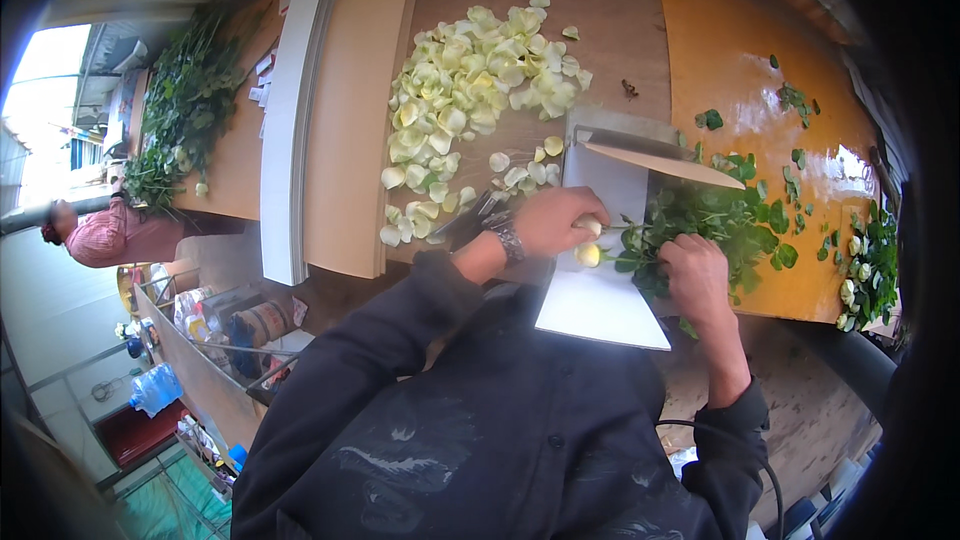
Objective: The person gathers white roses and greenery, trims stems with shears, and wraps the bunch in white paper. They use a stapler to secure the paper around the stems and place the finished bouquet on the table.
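My left hand (559,221), with a patterned band at the wrist, has its fingers closed on a pale rosebud (588,225). Just below that bud is a second, yellowish rosebud (587,254). My right hand (694,270) grips the leafy rose stems (701,210) on the right, its fingers partly hidden among the leaves. Both buds lie over a sheet of white cardboard (600,311) that juts past the table edge towards my body. Above the stems, a tan cardboard flap (664,163) stands out from an upright piece on the table.
A heap of cream rose petals (480,82) covers the table's middle. Stacked cardboard sheets (352,127) lie left of it. A black tool (472,217) sits behind my left wrist. More white roses (862,270) rest far right. A person (120,236) stands at far left near rose stems (187,105).
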Available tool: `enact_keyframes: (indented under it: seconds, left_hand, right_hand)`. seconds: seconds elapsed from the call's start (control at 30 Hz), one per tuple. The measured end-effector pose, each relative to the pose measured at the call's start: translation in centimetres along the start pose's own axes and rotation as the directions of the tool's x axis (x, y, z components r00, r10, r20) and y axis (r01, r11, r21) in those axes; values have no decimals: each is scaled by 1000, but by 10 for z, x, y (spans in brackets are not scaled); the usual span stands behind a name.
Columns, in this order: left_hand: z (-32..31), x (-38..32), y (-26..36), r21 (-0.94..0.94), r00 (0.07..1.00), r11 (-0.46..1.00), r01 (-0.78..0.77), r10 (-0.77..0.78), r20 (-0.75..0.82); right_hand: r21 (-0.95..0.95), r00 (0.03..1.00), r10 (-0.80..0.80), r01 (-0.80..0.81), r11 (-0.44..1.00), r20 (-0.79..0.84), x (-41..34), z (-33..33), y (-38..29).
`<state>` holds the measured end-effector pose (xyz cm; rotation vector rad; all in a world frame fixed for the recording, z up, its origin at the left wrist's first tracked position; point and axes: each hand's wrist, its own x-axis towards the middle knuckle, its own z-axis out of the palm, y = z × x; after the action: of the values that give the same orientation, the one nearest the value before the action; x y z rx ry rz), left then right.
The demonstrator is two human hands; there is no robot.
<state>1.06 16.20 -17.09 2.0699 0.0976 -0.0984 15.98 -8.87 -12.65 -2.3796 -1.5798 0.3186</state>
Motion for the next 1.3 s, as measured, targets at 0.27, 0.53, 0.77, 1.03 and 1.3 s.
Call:
enact_keyframes:
  seconds: [0.27,0.53,0.77,1.03,1.3]
  left_hand:
    - [23,-24,9,55,991,996,-75,81,-106]
    - [26,-21,-4,58,990,990,-128,131,-55]
    - [15,-51,-3,-148,921,986,-83,19,-389]
    - [35,-218,-15,-491,607,834,251,-531,-591]
    - [233,-382,24,-844,-24,418,336,-892,-451]
  right_hand:
    - [63,998,48,-51,997,45,-5,12,0]
    - [104,992,85,-95,990,91,-8,3,-5]
    - [372,962,250,-193,908,-113,-19,-42,-20]
    - [368,876,320,-182,912,-361,-57,-60,-19]
    - [450,931,91,84,889,-353,-120,-44,-12]
